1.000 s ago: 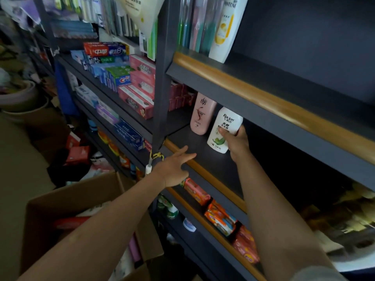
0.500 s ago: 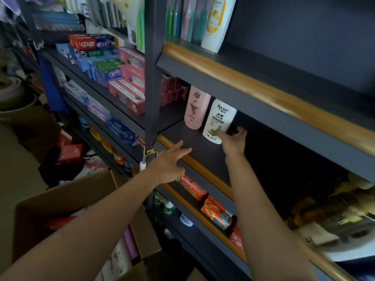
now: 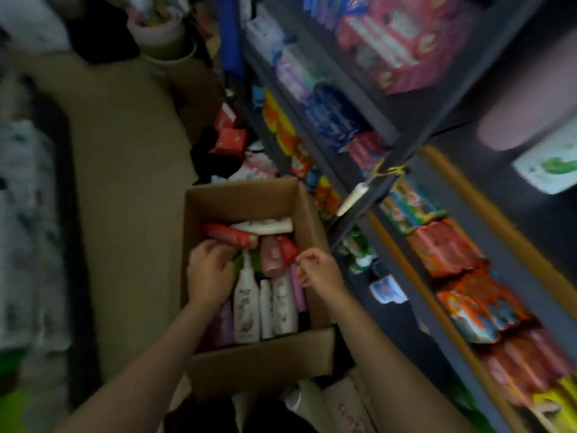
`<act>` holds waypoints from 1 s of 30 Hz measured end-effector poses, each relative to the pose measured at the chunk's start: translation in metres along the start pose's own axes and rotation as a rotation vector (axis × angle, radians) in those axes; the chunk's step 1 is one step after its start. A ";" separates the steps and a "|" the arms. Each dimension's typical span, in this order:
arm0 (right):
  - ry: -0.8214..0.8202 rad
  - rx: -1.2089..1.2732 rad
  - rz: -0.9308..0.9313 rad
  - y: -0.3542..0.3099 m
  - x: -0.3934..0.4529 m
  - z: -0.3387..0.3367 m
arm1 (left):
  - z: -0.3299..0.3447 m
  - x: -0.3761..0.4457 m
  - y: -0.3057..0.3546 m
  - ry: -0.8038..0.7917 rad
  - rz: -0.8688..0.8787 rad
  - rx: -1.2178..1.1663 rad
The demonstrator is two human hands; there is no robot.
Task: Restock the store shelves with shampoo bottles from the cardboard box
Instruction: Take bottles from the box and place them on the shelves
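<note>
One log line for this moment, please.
phase: reaching into box | left hand: among bottles | right hand: curled, empty | shelf: unattended

Head camera looks steeply down, close over the cardboard box [image 3: 249,198] beside shelves [image 3: 402,142].

Dim, blurred store aisle. Tan floor [image 3: 125,170] at left; dark metal shelving [image 3: 402,145] with wood-trimmed edges at right, packed with colourful packaged goods [image 3: 446,248]. Pale bucket [image 3: 162,35] at floor's far end.
</note>
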State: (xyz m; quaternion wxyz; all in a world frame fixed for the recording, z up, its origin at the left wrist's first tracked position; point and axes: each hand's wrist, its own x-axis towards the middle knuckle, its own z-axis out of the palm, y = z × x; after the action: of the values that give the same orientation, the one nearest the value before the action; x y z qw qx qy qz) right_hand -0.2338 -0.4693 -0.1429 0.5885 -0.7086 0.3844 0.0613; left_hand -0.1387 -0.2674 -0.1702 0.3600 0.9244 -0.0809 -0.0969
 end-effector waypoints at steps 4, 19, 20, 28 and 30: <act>-0.163 -0.072 0.231 0.045 0.032 0.086 | -0.015 -0.002 -0.066 0.057 -0.240 0.008; -0.203 -0.301 0.296 0.107 0.114 0.183 | 0.005 -0.016 -0.125 0.015 -0.378 -0.116; -0.220 -0.282 0.308 0.110 0.118 0.187 | 0.005 -0.017 -0.125 0.010 -0.370 -0.114; -0.187 -0.483 0.331 0.130 0.144 0.210 | 0.010 -0.017 -0.124 0.004 -0.360 -0.083; -0.199 -0.596 0.283 0.135 0.147 0.211 | 0.011 -0.017 -0.124 -0.005 -0.368 -0.072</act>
State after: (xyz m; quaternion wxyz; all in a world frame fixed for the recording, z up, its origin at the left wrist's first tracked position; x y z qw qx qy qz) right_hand -0.1377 -0.3546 -0.3919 0.3757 -0.7796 0.3850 0.3207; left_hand -0.1480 -0.1804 -0.2607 0.3688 0.9099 0.0921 -0.1660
